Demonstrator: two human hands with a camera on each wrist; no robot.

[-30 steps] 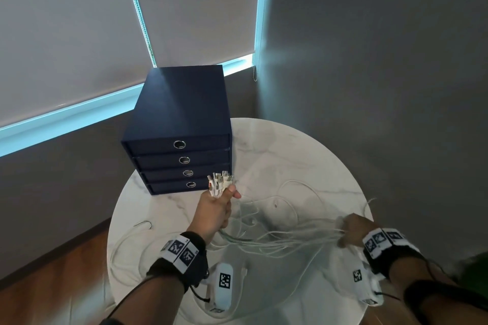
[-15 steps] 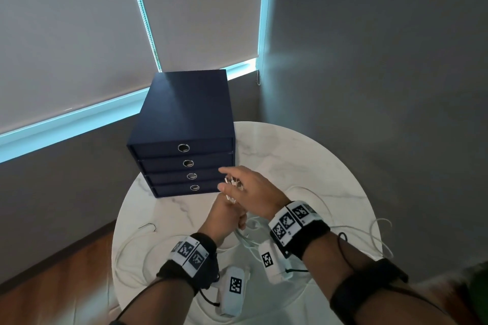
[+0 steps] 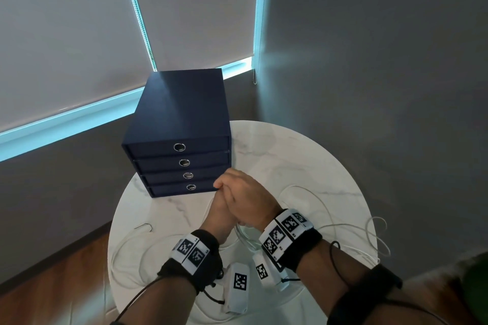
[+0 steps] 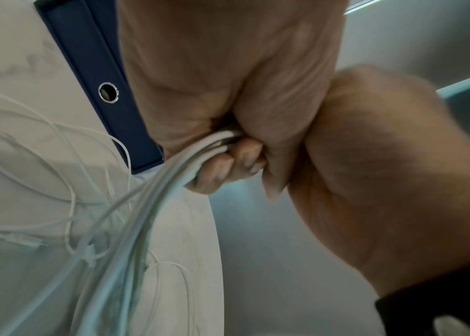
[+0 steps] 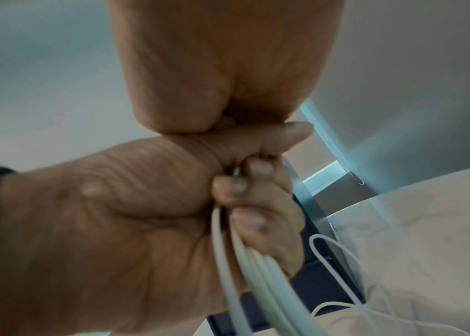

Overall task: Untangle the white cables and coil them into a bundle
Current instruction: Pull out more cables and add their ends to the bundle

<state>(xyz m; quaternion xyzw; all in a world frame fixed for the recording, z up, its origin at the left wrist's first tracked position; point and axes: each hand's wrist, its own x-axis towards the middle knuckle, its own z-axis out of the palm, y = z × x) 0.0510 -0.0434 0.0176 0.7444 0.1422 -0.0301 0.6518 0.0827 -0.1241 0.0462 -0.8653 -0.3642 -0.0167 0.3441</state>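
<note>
Above round table (image 3: 303, 155), left hand (image 3: 219, 208) gripping white cables (image 4: 153, 200), right hand (image 3: 245, 195) apparently clasped over

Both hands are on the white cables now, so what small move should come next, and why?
Probably slide the right hand back along the white cables to straighten them. The left hand grips their gathered ends, while slack loops lie spread over the round white marble table.

Black wristbands (image 3: 200, 258) carry white tags with black square markers.
</note>
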